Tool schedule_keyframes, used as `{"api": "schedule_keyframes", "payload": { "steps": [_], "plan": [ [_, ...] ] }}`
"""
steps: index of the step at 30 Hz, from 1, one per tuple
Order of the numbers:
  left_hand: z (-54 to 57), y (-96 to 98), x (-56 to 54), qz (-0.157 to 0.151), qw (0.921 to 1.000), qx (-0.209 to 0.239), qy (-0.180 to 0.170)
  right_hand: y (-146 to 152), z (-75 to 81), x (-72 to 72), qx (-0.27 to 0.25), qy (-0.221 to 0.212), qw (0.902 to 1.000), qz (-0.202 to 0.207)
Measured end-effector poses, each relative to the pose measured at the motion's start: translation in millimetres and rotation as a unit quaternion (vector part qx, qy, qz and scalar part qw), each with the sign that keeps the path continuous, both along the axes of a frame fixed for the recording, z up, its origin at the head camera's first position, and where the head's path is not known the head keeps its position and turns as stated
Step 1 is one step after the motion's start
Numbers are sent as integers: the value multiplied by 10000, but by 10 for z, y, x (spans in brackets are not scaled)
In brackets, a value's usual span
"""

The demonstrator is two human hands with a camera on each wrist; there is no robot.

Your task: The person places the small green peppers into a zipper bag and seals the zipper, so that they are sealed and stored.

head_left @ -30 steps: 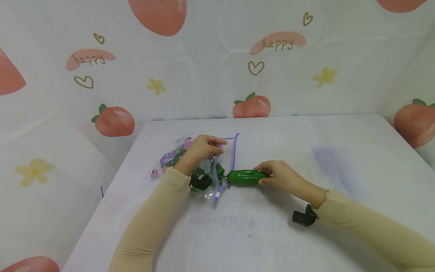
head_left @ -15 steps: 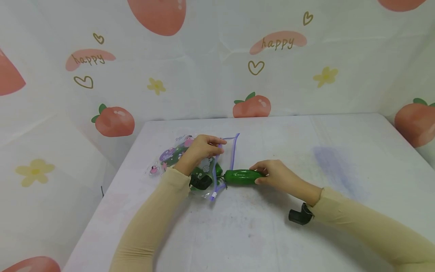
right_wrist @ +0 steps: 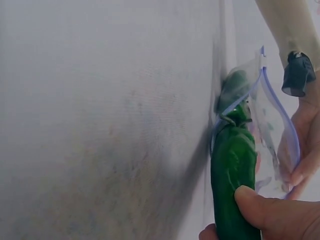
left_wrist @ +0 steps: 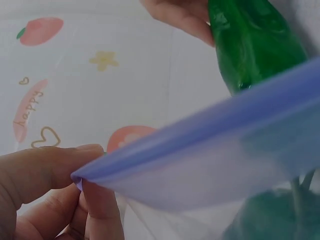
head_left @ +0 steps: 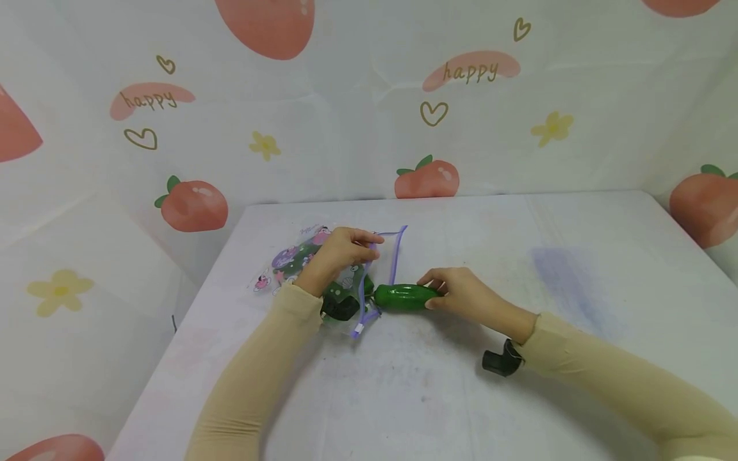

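A clear zip bag [head_left: 285, 259] with a purple edge and cartoon prints lies on the left of the table, holding other green items. My left hand [head_left: 340, 253] pinches the purple rim of its mouth between thumb and fingers, as the left wrist view shows at the rim [left_wrist: 215, 122]. The mouth gapes toward the right. In my right hand [head_left: 464, 296] is a glossy green pepper [head_left: 403, 296], gripped by its far end. Its stem end points left and sits at the bag's mouth; in the right wrist view the stem of the pepper [right_wrist: 232, 160] meets the purple edge.
A white table [head_left: 438, 397] with a faint blue-purple stain on the right carries everything. Behind it hangs a white cloth [head_left: 346, 96] printed with peaches, hearts and flowers. A black camera mount [head_left: 501, 360] hangs from the right wrist.
My right hand has moved slightly left with the green pepper, bringing its stem end into the bag's mouth. The bag's lower zip corner has shifted a little left. My left hand stays in place.
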State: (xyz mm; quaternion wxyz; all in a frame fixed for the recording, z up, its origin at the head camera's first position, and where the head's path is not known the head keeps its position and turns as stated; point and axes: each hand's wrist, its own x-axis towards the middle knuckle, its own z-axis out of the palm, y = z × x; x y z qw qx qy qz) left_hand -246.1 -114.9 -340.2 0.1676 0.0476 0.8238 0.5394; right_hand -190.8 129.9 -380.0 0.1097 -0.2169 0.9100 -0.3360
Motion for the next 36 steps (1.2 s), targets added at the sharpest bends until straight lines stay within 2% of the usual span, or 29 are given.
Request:
{"api": "schedule_keyframes", "payload": {
  "steps": [11, 36],
  "plan": [
    [8, -2, -13, 21, 9999, -20, 96, -105, 11, -65, -11, -120, 9999, -23],
    [32, -8, 8, 62, 10000, -30, 21, -313, 11, -97, -92, -140, 9998, 81]
  ]
}}
